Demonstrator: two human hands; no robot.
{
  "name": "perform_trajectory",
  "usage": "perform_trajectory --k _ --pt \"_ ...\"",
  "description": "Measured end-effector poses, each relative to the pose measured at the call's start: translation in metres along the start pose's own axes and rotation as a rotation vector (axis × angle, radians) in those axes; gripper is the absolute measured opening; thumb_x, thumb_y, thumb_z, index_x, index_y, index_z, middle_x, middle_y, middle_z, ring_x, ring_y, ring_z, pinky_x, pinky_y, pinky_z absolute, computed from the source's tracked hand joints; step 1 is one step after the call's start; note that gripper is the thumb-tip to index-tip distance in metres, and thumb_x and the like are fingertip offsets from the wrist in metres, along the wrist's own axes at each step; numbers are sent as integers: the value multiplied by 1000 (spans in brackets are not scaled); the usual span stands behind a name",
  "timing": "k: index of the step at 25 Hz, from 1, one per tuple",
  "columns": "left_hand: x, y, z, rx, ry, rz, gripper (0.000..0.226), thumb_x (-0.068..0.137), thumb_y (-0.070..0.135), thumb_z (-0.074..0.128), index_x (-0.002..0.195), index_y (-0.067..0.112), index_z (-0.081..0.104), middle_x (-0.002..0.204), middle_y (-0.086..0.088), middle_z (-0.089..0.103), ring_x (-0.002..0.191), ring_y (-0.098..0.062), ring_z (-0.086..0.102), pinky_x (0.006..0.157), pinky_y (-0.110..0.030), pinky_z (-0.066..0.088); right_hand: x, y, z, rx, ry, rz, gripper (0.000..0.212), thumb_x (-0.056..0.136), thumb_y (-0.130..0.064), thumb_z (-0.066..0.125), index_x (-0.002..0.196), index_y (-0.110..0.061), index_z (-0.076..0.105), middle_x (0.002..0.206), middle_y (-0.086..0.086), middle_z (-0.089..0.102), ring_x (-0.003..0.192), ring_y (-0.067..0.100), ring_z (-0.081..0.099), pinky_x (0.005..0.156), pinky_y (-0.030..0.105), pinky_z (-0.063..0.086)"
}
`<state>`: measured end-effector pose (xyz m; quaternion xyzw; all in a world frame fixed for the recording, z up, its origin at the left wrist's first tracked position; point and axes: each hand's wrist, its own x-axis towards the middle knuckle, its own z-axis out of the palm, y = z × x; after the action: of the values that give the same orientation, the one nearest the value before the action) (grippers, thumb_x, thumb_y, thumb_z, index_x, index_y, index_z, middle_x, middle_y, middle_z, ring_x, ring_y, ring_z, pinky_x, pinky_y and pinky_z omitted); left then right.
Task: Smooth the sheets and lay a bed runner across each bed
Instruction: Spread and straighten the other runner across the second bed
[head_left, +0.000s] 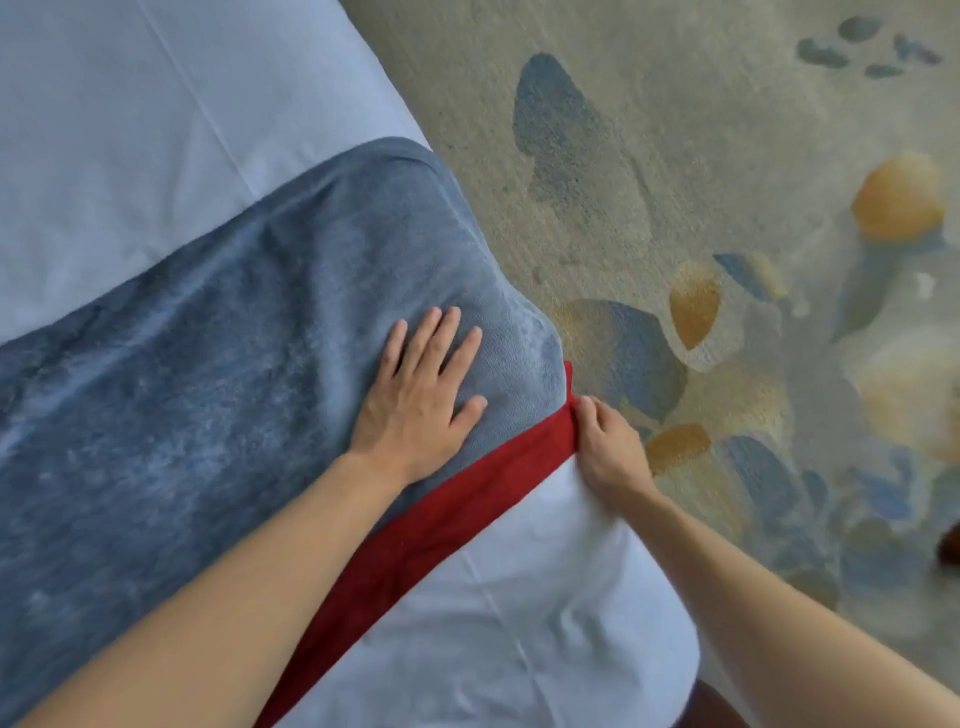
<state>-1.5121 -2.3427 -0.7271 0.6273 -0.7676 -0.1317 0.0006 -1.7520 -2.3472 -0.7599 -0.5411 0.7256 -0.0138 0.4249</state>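
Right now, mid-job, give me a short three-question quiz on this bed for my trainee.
1. True or false: the left hand lies flat on the blue-grey bed runner.
2. What does the right hand pinch? A) white sheet B) red edge of the runner C) carpet
3. Fill in: the runner's end hangs over the bed edge toward the patterned ____.

Key
1. True
2. B: the red edge, at the bed's side
3. carpet
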Motion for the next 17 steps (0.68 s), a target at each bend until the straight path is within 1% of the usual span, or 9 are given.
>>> perform_trajectory --k 1,2,4,5,7,10,13,15,17 --pt "-5 8 -4 -40 55 41 64 89 50 46 138 10 52 146 -15 48 138 -31 40 116 -49 26 -1 9 -7 8 47 120 55 93 -59 33 122 -22 63 121 1 68 116 24 60 92 37 46" --pt "-12 18 -5 -89 111 125 54 87 51 51 122 11 61 129 -12 58 123 -31 51 108 -46 35 -4 9 -14 7 106 193 53 92 -59 37 120 -22 62 113 0 69 111 26 62 88 38 46" --pt "-40 45 -3 -123 131 313 41 82 56 60 91 16 60 94 -6 59 90 -27 53 82 -41 42 -18 1 -15 2 145 262 50 90 -60 44 122 -24 58 107 3 68 109 30 62 86 39 46" --pt "-53 57 -1 -92 95 354 41 77 58 64 84 18 55 85 -4 55 81 -26 49 73 -40 40 -25 -3 -14 5 125 284 52 90 -60 46 125 -25 57 112 7 67 112 32 61 86 39 44" --pt "-64 70 6 19 25 306 42 70 58 67 79 21 49 78 -1 51 77 -24 48 69 -38 37 -38 -14 -10 53 115 289 54 90 -56 50 134 -24 53 121 12 66 117 33 59 88 39 42" --pt "-51 77 12 57 54 228 27 70 41 70 74 22 52 71 -1 55 71 -24 54 62 -36 40 -35 -26 -8 137 172 186 51 91 -47 53 138 -26 51 111 9 70 111 30 62 92 39 47" --pt "-45 80 15 25 29 162 19 71 25 72 77 22 54 73 -1 57 70 -23 59 54 -33 44 -43 -33 -3 116 219 72 44 91 -37 56 134 -28 55 105 4 71 105 26 63 91 40 49" --pt "-42 78 14 2 1 124 18 70 24 72 77 21 56 75 -1 58 70 -23 60 51 -31 46 -51 -36 4 143 244 40 39 92 -27 56 130 -29 58 106 1 71 105 24 62 90 37 49" --pt "-39 82 10 -11 26 142 13 67 26 69 71 21 57 71 -1 58 67 -22 61 50 -29 46 -53 -37 3 228 284 64 36 90 -19 55 124 -29 61 97 -2 70 100 23 63 89 36 49"
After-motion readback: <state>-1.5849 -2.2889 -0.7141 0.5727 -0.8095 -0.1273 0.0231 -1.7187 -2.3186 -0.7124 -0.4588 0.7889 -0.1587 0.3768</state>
